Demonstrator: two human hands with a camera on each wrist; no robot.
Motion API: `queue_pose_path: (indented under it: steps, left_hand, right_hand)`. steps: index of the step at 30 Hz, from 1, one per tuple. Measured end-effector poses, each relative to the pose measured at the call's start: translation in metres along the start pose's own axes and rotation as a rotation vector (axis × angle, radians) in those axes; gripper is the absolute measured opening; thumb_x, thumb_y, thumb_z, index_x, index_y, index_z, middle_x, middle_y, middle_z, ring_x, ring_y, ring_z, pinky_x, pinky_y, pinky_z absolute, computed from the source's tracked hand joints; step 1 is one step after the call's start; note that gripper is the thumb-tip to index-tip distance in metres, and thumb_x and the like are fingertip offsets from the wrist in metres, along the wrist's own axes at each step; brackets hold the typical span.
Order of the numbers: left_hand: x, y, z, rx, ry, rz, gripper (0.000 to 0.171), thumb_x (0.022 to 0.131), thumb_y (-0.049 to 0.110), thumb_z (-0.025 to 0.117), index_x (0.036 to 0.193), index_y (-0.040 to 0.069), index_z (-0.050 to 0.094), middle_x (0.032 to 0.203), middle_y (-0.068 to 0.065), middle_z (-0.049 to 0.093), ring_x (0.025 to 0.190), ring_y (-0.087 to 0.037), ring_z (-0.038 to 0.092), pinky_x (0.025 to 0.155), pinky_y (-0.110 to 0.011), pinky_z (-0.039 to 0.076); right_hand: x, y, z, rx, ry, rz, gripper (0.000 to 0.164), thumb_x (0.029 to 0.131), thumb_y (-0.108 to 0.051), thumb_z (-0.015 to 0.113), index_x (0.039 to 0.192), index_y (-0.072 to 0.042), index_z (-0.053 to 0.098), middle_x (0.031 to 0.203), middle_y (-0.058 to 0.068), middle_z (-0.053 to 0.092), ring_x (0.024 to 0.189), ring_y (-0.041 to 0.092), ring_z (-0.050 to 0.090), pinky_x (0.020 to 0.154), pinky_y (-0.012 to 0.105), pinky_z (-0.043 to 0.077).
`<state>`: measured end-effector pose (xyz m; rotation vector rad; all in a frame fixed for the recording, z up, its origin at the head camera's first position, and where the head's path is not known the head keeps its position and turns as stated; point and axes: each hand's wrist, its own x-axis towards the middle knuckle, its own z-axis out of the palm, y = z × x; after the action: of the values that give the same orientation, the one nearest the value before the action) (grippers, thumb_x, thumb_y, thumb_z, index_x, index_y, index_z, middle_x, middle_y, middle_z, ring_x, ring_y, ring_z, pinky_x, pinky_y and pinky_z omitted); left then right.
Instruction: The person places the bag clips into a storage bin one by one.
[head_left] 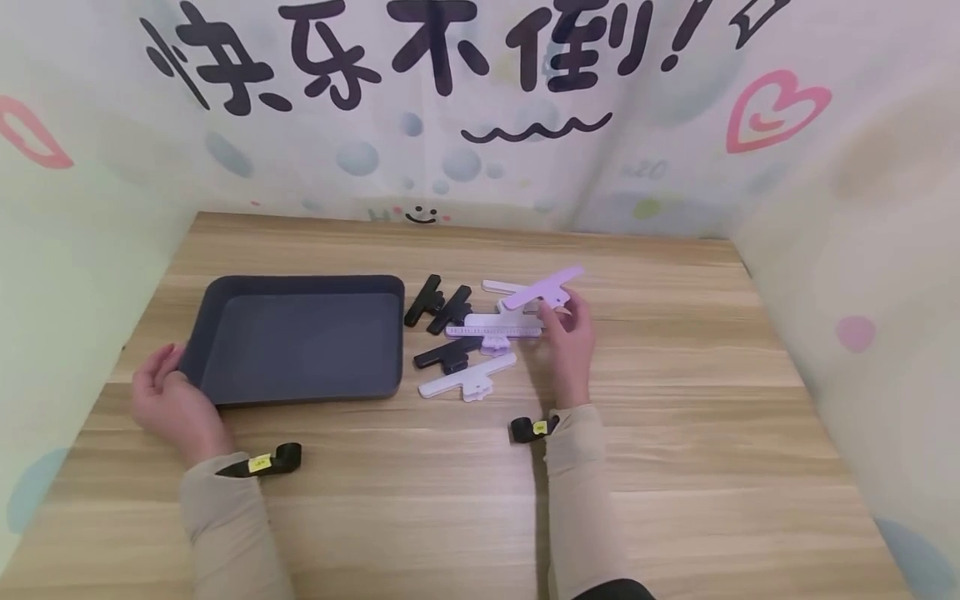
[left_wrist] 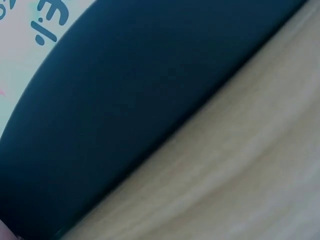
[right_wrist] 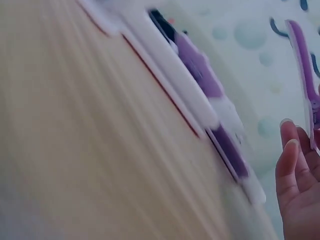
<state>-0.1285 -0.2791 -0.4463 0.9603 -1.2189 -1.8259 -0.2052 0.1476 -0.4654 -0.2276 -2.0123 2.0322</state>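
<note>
At the left end of a dark grey rectangular tray [head_left: 307,346], my left hand [head_left: 180,408] grips the near-left corner; in the left wrist view the tray wall [left_wrist: 135,90] fills much of the picture. My right hand [head_left: 572,350] holds a light purple bag clip [head_left: 543,288] by its handle end, raised over a pile of clips. The right wrist view shows this purple clip [right_wrist: 301,55] up off the table beside the fingers [right_wrist: 286,165]. Beneath and left of it lie a white clip [head_left: 467,377], a long pale clip [head_left: 491,326] and several black clips [head_left: 426,300].
The wood-grain table [head_left: 405,508] runs up to a printed cloth backdrop [head_left: 420,167] with large dark characters, and pale walls stand at both sides. The clips lie close to the tray's right side, some overlapping.
</note>
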Motion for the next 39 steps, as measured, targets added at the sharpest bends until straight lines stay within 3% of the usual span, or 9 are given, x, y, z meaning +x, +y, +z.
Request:
queue_pose_path:
  steps: [10, 17, 27, 29, 34, 39]
  left_hand:
    - [0.003, -0.004, 0.001, 0.015, -0.014, 0.023, 0.043, 0.080, -0.013, 0.029, 0.096, 0.002, 0.066, 0.096, -0.007, 0.065, 0.093, -0.015, 0.056, 0.078, -0.018, 0.037]
    - [0.008, -0.007, 0.000, 0.042, -0.030, 0.044, 0.044, 0.078, -0.014, 0.029, 0.093, 0.002, 0.067, 0.096, -0.006, 0.065, 0.093, -0.014, 0.055, 0.079, -0.019, 0.036]
    - [0.005, -0.007, 0.001, 0.045, -0.030, 0.064, 0.044, 0.077, -0.015, 0.028, 0.091, 0.002, 0.067, 0.093, -0.006, 0.065, 0.091, -0.015, 0.055, 0.079, -0.020, 0.037]
    - [0.004, -0.006, 0.002, 0.048, -0.033, 0.064, 0.044, 0.077, -0.015, 0.028, 0.091, 0.001, 0.067, 0.093, -0.006, 0.064, 0.091, -0.015, 0.055, 0.079, -0.020, 0.037]
    - [0.004, -0.006, 0.004, 0.072, -0.046, 0.075, 0.044, 0.076, -0.015, 0.029, 0.091, 0.001, 0.068, 0.093, -0.006, 0.064, 0.092, -0.015, 0.054, 0.079, -0.020, 0.036]
    - [0.005, -0.007, 0.003, 0.081, -0.034, 0.073, 0.044, 0.076, -0.014, 0.030, 0.090, 0.002, 0.069, 0.094, -0.005, 0.064, 0.093, -0.014, 0.054, 0.079, -0.020, 0.035]
  right_hand:
    - [-0.016, -0.012, 0.039, -0.062, -0.124, -0.004, 0.050, 0.079, -0.030, 0.066, 0.124, -0.019, 0.048, 0.108, 0.005, 0.054, 0.092, 0.022, 0.054, 0.068, 0.035, 0.047]
    - [-0.031, -0.016, 0.064, -0.058, -0.246, 0.023, 0.051, 0.077, -0.035, 0.067, 0.124, -0.024, 0.049, 0.115, 0.002, 0.051, 0.093, 0.019, 0.056, 0.068, 0.034, 0.050]
    - [-0.048, -0.039, 0.078, -0.100, -0.388, -0.012, 0.050, 0.082, -0.021, 0.063, 0.127, -0.008, 0.047, 0.122, 0.007, 0.052, 0.089, 0.020, 0.060, 0.067, 0.030, 0.050]
    - [-0.050, -0.040, 0.081, -0.134, -0.400, -0.020, 0.049, 0.082, -0.021, 0.064, 0.126, -0.008, 0.048, 0.119, 0.008, 0.054, 0.088, 0.020, 0.059, 0.068, 0.029, 0.049]
    - [-0.050, -0.022, 0.090, -0.195, -0.431, -0.055, 0.051, 0.077, -0.035, 0.067, 0.123, -0.020, 0.052, 0.104, 0.005, 0.059, 0.086, 0.015, 0.059, 0.070, 0.027, 0.048]
    - [-0.057, -0.014, 0.101, -0.228, -0.443, -0.067, 0.051, 0.074, -0.044, 0.067, 0.120, -0.029, 0.051, 0.079, 0.002, 0.062, 0.072, 0.012, 0.059, 0.058, 0.028, 0.047]
